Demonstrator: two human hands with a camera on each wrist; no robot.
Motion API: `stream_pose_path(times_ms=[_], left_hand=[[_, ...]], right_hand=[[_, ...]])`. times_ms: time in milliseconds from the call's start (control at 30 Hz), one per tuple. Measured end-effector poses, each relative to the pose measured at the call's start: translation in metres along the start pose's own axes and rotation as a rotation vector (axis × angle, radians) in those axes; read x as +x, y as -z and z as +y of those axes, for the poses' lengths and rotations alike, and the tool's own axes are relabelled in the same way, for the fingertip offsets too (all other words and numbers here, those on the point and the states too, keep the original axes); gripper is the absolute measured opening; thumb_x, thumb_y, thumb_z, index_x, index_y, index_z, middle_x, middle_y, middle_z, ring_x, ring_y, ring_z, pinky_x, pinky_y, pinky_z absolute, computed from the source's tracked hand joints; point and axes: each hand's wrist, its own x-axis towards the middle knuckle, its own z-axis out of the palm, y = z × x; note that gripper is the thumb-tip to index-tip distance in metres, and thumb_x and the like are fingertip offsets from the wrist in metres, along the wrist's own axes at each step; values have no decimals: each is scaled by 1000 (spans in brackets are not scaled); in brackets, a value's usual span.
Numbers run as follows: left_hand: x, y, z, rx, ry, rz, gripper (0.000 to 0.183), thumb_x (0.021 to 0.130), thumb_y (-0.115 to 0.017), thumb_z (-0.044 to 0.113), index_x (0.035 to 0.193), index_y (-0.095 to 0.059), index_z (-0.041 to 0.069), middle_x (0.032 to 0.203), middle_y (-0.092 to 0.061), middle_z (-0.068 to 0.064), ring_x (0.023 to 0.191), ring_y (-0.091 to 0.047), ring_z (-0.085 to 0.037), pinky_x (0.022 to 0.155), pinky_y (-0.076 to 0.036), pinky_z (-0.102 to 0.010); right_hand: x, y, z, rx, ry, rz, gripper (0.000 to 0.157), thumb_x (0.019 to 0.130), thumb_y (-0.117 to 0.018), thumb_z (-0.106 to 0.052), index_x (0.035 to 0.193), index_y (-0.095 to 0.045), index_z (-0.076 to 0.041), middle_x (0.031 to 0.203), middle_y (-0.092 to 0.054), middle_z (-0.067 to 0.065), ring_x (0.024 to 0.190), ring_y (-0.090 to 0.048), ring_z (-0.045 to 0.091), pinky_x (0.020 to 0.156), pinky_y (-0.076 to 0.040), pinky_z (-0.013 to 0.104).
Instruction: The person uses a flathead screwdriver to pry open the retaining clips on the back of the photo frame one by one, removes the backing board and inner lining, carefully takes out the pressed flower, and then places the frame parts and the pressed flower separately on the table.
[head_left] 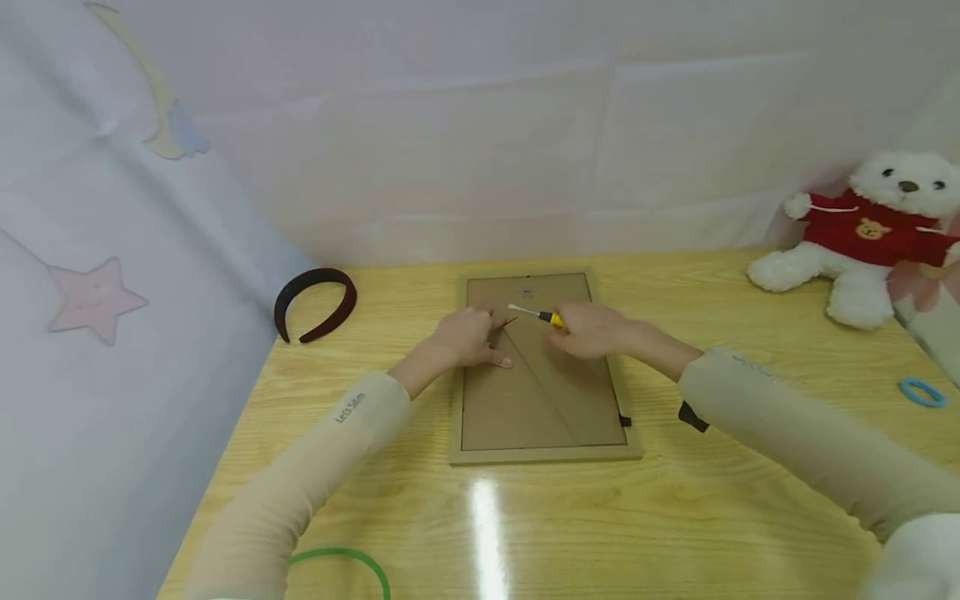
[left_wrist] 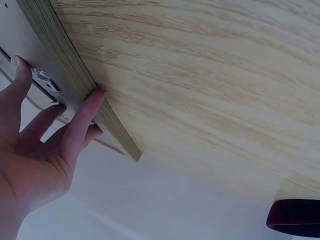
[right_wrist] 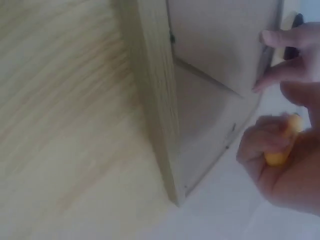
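A picture frame (head_left: 546, 455) with a light wood border lies face down on the table, its brown backboard (head_left: 498, 412) upward. A diagonal seam crosses the board. My left hand (head_left: 467, 336) rests at the frame's left side, thumb and fingers spread. In the left wrist view its fingertips touch the frame's wooden edge (left_wrist: 112, 120) and the board. My right hand (head_left: 592, 329) grips the yellow handle of a screwdriver (head_left: 532, 312) above the board. The screwdriver's shaft points left, toward the left hand. Only the yellow handle (right_wrist: 276, 157) shows clearly in the blurred right wrist view.
A dark red headband (head_left: 347, 304) lies at the table's back left. A white teddy bear (head_left: 862, 237) in a red sweater sits at the back right. Nearer are a blue ring (head_left: 922, 392) on the right and a green curved band (head_left: 352, 552) at the front left.
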Motion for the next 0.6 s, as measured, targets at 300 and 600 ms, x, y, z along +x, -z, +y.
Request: stream_pose_path(times_ms=[300,600], left_hand=[[2,15,-20,-137,-57,-58,70,83,-74,47,142,-51,16,150,-41,-12,133,-44,-32,100,-45,-43],[0,13,-34,-178,-144,-82,72,83,-77,42,141,-52,9,140,-53,-6,129,-47,-25,106,-38,-40]], right_hand=[[33,-15,-7,-42,-127,135,47,91,-60,-34,54,-37,-18,49,-29,-6,43,-25,9,40,-21,23],[46,-35,-19,-185,-173,73,48,83,-68,-51,58,-47,-16,61,-43,-2,58,-41,15,47,-32,27]])
